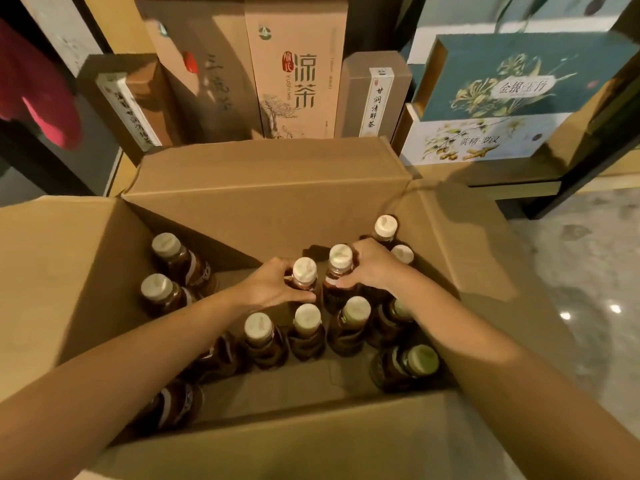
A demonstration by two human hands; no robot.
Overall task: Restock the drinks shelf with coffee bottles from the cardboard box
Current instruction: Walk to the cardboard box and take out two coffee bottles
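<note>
An open cardboard box (263, 188) stands on the floor below me, holding several dark coffee bottles with pale caps. My left hand (273, 285) grips the neck of one bottle (304, 271) near the box's middle. Just to its right, my right hand (370, 265) curls round a second bottle (340, 261). Both bottles stand upright inside the box. More bottles stand at the left wall (166, 247), in a row in front of my hands (306, 323) and along the right wall (420, 358).
Behind the box, a low shelf (512, 178) carries tall brown tea cartons (298, 71) and teal and white gift boxes (519, 77). A black shelf post (588, 161) slants at the right. Grey marbled floor (588, 271) lies to the right.
</note>
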